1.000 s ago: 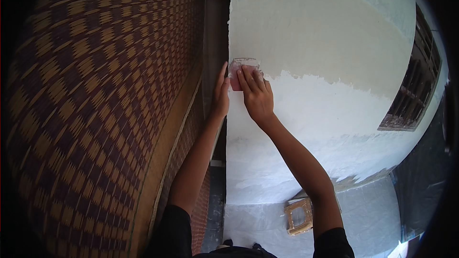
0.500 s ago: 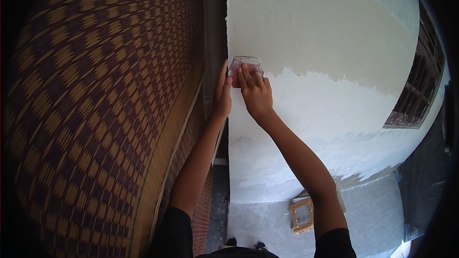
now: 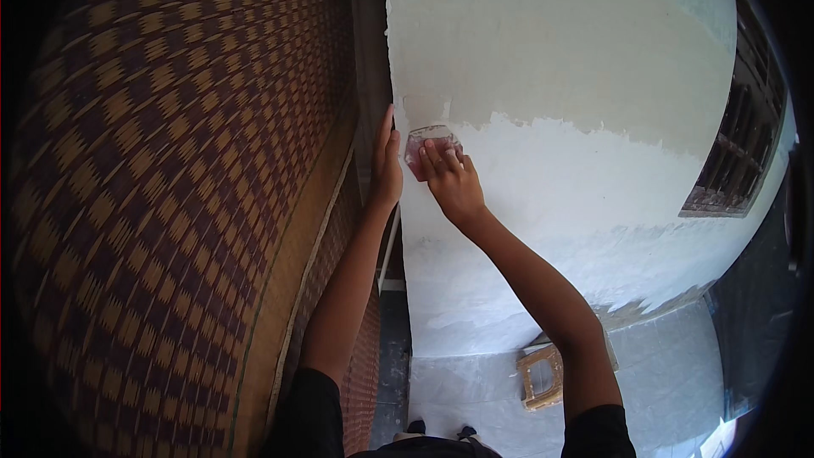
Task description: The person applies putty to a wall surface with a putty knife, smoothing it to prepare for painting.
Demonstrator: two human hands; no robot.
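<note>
My right hand holds a flat, reddish putty spreader against the wall, its fingers pressed over the blade. Whitish putty is smeared along the spreader's top edge. A white coat covers the wall around and below it, ending above in a ragged line against a greyer band. To the left, my left hand lies along the wall's vertical edge with its fingers stretched out and holding nothing. The spreader sits just right of this hand, apart from it. My right hand hides the spreader's lower right part.
A woven brown-and-tan panel stands close on the left, with a narrow dark gap beside the wall. A barred window is at the right. Below, a wooden stool-like frame stands on the grey floor covering.
My right hand has drawn the spreader down the wall, leaving a faint squarish mark above it. My left hand stays at the edge, now a little apart from the spreader. The view has shifted slightly.
</note>
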